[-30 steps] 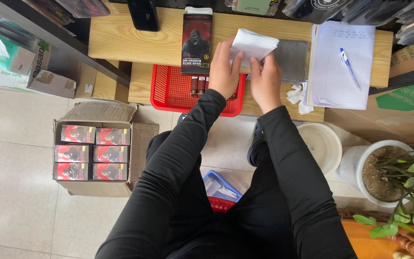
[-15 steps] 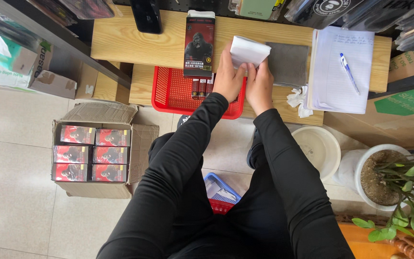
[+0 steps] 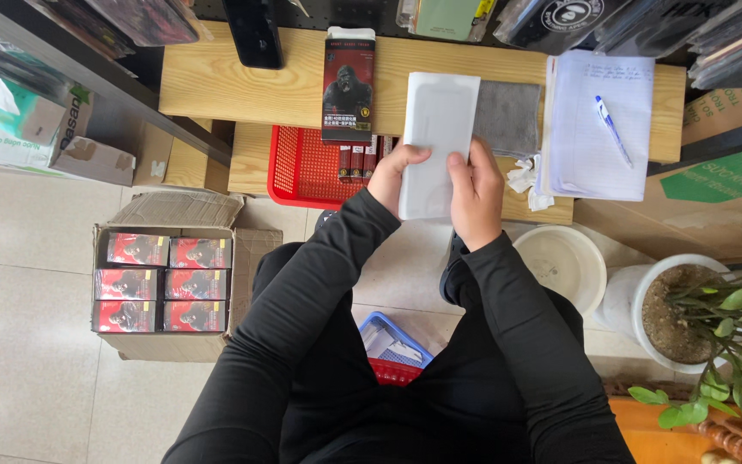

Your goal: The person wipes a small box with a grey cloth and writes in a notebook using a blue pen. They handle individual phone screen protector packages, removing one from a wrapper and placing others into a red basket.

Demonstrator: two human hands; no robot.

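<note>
Above the wooden shelf (image 3: 216, 82), left hand (image 3: 397, 172) and right hand (image 3: 477, 193), each grip pinching the white flat packet (image 3: 435, 129).

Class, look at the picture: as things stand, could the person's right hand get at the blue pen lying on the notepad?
Probably yes, but not at once. The blue pen lies in the open on the notepad, with nothing between it and the right hand. That hand, together with the left hand, is gripping a white packet and would have to let go first.

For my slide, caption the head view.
Both hands, left and right, hold a white sleeve over a wooden shelf.
</note>
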